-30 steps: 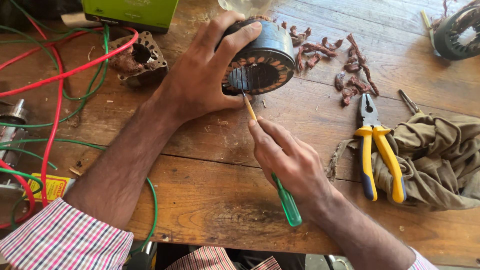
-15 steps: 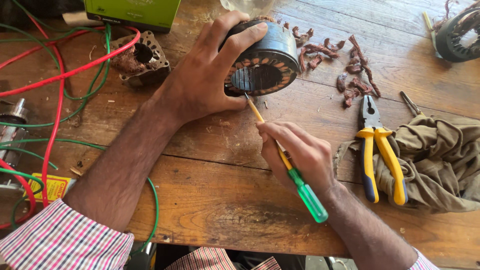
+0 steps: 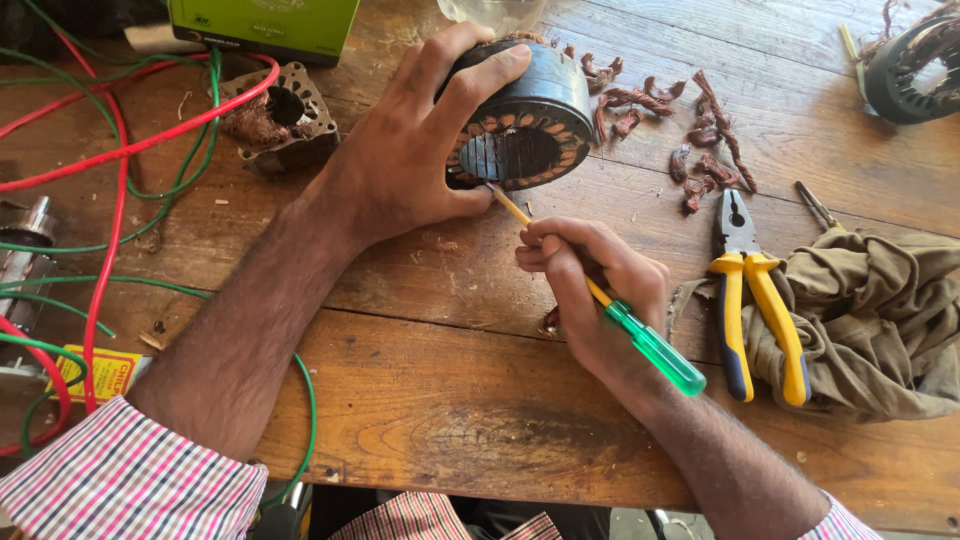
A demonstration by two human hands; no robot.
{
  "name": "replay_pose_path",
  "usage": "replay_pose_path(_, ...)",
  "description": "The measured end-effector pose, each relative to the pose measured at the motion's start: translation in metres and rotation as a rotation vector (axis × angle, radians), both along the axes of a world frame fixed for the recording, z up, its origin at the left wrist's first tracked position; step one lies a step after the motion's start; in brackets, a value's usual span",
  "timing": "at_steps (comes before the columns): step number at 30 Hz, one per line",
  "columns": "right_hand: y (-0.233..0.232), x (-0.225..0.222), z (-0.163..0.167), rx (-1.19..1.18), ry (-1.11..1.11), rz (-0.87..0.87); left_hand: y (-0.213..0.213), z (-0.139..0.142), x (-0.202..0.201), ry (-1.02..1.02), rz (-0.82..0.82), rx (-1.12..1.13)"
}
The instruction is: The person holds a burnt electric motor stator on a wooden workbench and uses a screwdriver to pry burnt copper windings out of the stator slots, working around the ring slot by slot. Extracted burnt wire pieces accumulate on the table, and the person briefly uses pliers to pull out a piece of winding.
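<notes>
1. Wooden workbench (image 3: 420, 440), worn planks, seen from above; both forearms reach in from the lower edge, with checked sleeves at the cuffs.
2. Left hand (image 3: 400, 160) wraps over the dark round motor stator (image 3: 525, 110). Its fingers are spread over the top and outer wall and the thumb is pressed against the lower rim, so the piece is tipped with its slotted face toward the camera. The stator rests on the bench at upper centre.
3. Right hand (image 3: 590, 290) holds a screwdriver (image 3: 600, 295) with a green translucent handle. The fingers are curled and pressed together, pinching the shank close to the handle. The handle sticks out toward lower right.
4. Screwdriver tip touches the lower left edge of the stator face, right beside the left thumb. Whether it sits inside a slot cannot be told.
5. Copper wire scraps (image 3: 700, 150) lie scattered just right of the stator.
6. Yellow-and-blue handled pliers (image 3: 745, 290) lie right of the right hand, partly on a crumpled olive cloth (image 3: 880, 320).
7. At far left, red and green cables (image 3: 110, 190) loop around a second small stator (image 3: 280, 115). A green box (image 3: 265, 25) sits at the top edge.
</notes>
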State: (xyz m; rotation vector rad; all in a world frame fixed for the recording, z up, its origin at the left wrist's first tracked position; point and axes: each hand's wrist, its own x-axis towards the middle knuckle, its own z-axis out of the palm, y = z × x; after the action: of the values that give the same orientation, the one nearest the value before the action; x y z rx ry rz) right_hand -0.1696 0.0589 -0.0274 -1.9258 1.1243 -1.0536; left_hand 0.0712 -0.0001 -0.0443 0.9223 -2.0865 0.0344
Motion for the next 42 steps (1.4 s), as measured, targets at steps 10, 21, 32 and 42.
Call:
replay_pose_path(10, 0.005, -0.008, -0.001, -0.498, 0.276, 0.170, -0.001, 0.001, -0.004, 0.003, -0.007, -0.010)
replay_pose_path(21, -0.003, -0.031, 0.011, -0.483, 0.062, 0.067, -0.001, 0.026, -0.019, 0.007, -0.045, 0.045)
replay_pose_path(32, 0.008, -0.066, 0.011, -0.520, 0.098, 0.146, 0.018, 0.031, -0.064, 0.052, -0.011, 0.058)
replay_pose_path(42, 0.013, -0.074, 0.013, -0.488, 0.097, 0.173, 0.023, 0.033, -0.070, 0.068, -0.021, 0.087)
